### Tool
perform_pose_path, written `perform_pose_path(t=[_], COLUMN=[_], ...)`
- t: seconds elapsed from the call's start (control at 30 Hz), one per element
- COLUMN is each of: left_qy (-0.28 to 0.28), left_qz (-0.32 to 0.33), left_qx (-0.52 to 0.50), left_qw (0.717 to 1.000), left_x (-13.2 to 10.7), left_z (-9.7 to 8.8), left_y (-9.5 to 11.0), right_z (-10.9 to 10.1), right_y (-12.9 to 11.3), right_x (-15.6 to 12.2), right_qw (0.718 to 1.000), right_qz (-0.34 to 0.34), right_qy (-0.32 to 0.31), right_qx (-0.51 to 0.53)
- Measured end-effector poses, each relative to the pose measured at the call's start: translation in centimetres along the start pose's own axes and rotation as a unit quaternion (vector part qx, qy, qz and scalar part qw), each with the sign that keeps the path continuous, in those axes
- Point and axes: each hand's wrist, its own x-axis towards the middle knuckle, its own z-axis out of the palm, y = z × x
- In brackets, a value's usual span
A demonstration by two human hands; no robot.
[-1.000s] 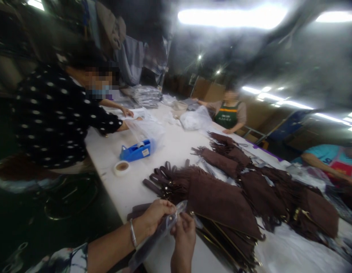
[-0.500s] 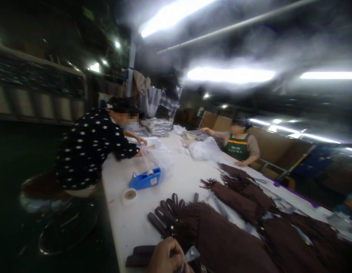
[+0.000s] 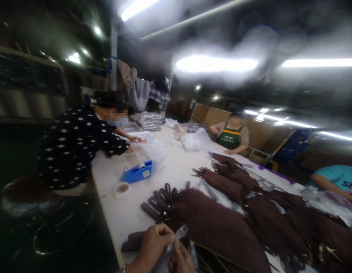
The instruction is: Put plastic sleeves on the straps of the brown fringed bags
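Observation:
Near the bottom edge, my left hand is closed in a pinch on a small clear plastic piece, whose exact kind I cannot make out. Close against it, the fingers of my right hand pinch at the same piece from below. Beside the hands lies a dark brown fringed scarf, folded flat. Several dark looped straps fan out at its fringed end. Dark folded strips lie left of my left hand.
A blue tape dispenser and a tape roll stand on the white table. More brown scarves cover the right side. One co-worker in polka dots leans in at left; another in a green apron is across.
The view has swung right and slightly down. My hands have come further into sight, with the right hand now visible at the clear plastic piece. A person in blue shows more at right.

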Motion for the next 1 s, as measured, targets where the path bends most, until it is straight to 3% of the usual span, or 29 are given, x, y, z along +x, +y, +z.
perform_pose_path(t=[0.17, 0.27, 0.43, 0.7, 1.0], left_qy=[0.012, -0.03, -0.097, -0.153, -0.169], left_qz=[-0.113, -0.179, -0.317, -0.39, -0.4], left_qx=[-0.077, -0.148, -0.172, -0.232, -0.232], left_qw=[0.991, 0.972, 0.928, 0.878, 0.87], left_x=[-0.6, -0.6, 0.3, 1.1, 1.6], left_z=[0.3, 0.4, -0.4, -0.7, -0.4], left_y=[0.7, 0.7, 0.3, -0.9, -1.4], right_z=[-1.1, -1.8, -1.8, -1.8, -2.1], right_y=[1.5, 1.8, 0.9, 0.4, -0.3], right_x=[1.4, 1.6, 0.4, -0.1, -0.1], right_qw=[1.0, 1.0, 0.999, 0.999, 0.998], right_qz=[0.006, -0.004, -0.007, 0.021, 0.054], right_qy=[0.015, 0.023, 0.035, 0.033, 0.022], right_qx=[0.019, -0.005, -0.023, -0.026, -0.039])
